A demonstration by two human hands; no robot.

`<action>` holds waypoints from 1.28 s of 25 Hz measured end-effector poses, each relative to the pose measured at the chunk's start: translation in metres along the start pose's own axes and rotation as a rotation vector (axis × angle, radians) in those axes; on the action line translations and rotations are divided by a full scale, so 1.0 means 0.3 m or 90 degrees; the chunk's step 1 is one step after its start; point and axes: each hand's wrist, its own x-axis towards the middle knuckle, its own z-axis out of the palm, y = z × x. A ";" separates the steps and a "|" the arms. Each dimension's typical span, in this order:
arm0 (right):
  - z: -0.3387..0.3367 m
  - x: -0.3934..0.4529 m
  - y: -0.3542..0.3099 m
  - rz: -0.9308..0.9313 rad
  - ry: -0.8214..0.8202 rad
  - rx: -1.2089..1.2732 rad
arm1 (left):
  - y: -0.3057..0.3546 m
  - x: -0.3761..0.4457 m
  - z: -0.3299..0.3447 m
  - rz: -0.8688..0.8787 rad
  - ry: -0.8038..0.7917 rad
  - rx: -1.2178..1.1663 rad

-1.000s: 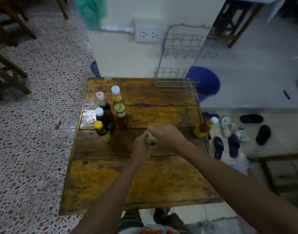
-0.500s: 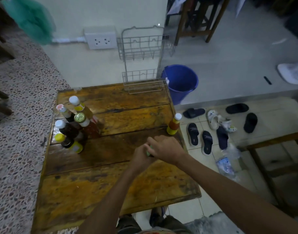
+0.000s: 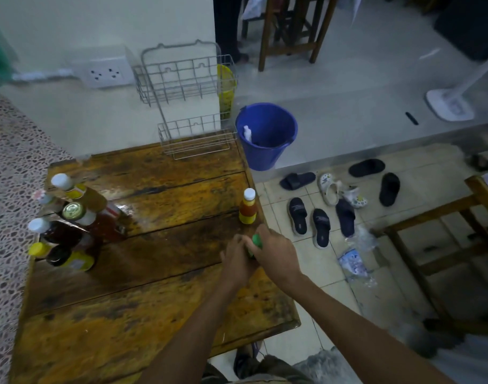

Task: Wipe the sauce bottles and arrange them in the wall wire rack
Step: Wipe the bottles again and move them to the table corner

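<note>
Gripping a green-capped bottle (image 3: 256, 243) between them, the left hand (image 3: 237, 261) and right hand (image 3: 276, 252) close around it near the table (image 3: 154, 314) edge, apparently wiping. Next, likely carry it to the empty rack (image 3: 187, 106); five bottles (image 3: 68, 217) wait left, another (image 3: 247, 207) just beyond.

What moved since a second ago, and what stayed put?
Mostly the view swung right. Both hands, left and right, still clasp the green-capped bottle, now nearer the table's right edge. The bottle cluster, lone orange bottle and rack stayed put.
</note>
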 end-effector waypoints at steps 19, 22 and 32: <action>0.109 0.087 0.088 0.121 -0.067 0.256 | -0.037 0.182 0.113 -0.168 0.203 -0.204; 0.122 0.092 0.100 0.136 -0.062 0.251 | -0.047 0.195 0.120 -0.160 0.204 -0.181; 0.166 0.018 0.059 0.194 -0.178 0.133 | -0.136 0.118 0.015 -0.134 0.131 -0.101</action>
